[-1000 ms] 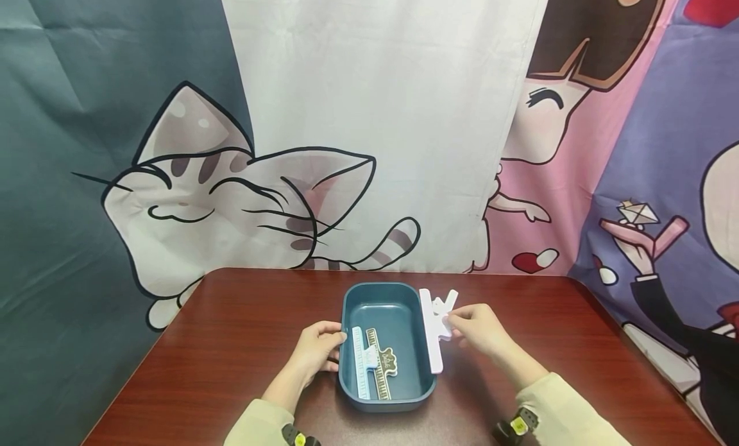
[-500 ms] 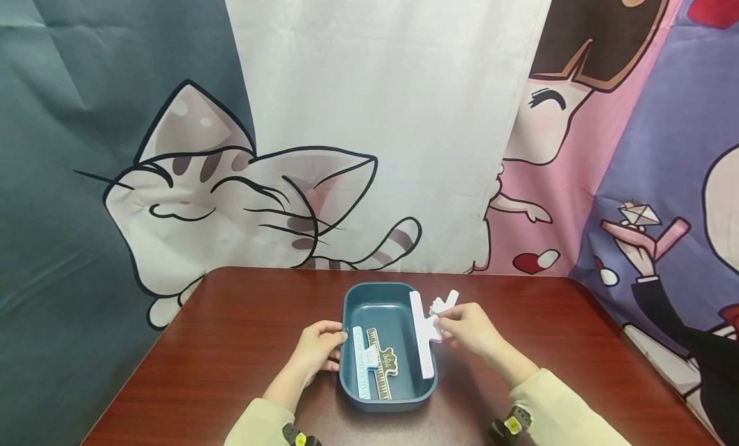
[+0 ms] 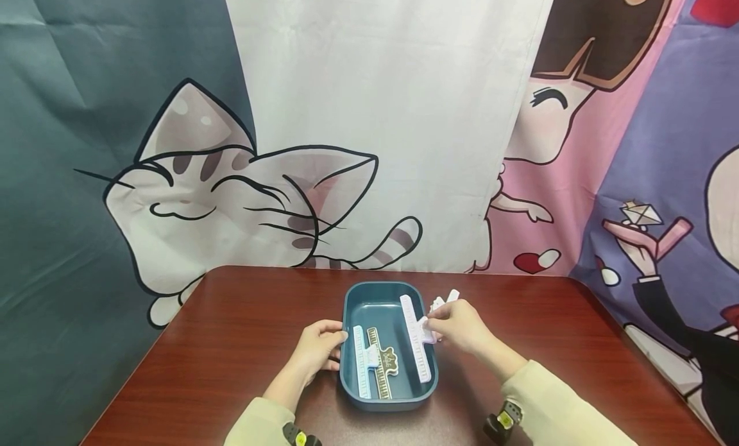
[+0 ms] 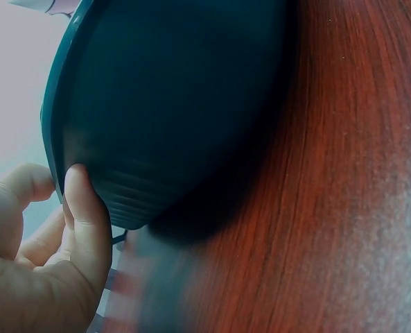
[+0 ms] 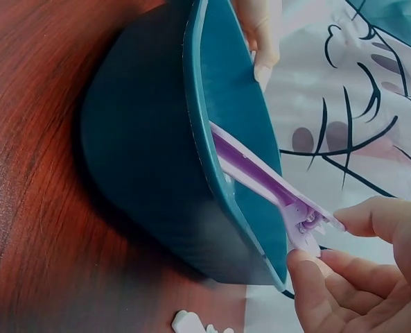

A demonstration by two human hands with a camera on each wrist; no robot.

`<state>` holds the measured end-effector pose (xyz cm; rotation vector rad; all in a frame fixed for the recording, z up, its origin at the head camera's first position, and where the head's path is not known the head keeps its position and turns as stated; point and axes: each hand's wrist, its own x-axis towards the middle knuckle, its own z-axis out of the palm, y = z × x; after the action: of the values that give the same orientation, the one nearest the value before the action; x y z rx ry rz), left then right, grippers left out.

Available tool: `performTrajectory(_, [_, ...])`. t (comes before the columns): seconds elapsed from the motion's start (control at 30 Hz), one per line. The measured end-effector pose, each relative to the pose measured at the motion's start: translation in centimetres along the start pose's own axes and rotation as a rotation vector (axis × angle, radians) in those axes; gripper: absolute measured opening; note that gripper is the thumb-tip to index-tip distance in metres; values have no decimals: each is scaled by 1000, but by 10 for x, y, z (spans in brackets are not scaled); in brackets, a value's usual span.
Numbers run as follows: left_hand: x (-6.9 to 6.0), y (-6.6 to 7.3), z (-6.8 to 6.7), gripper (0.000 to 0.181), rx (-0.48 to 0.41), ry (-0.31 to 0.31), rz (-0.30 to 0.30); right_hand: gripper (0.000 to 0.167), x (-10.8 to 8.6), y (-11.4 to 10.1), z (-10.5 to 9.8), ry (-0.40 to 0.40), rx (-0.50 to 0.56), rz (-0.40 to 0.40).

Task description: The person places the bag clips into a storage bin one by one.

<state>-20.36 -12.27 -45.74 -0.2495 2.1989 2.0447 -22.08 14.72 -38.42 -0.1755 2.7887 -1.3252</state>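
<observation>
At the tray's (image 3: 374,312) three o'clock, the right hand (image 3: 462,325) pinches a lilac clip (image 3: 417,343); at nine, the left hand (image 3: 315,351) grips the rim (image 4: 50,114).

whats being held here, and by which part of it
The right hand pinches the pale purple clip by its handle end, beside the spring. The left hand grips the teal bin by its left rim.
</observation>
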Motion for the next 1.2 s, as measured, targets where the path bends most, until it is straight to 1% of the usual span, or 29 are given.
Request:
performTrajectory(0.17, [2, -1, 0, 41, -1, 1, -2, 9, 4, -2, 4, 7, -44, -26])
performTrajectory(0.33, [2, 0, 1, 40, 5, 6, -5, 6, 6, -7, 7, -7, -71, -26])
performTrajectory(0.6, [2, 2, 1, 41, 29, 9, -8, 15, 11, -10, 15, -15, -164, -71])
performTrajectory(0.7, [2, 2, 1, 41, 36, 12, -11, 15, 11, -12, 17, -14, -190, -87])
performTrajectory(1.03, [1, 2, 2, 41, 31, 8, -10, 10, 8, -14, 25, -45, -173, -119])
performTrajectory(1.2, [2, 1, 1, 40, 21, 10, -12, 11, 9, -15, 30, -56, -210, -172])
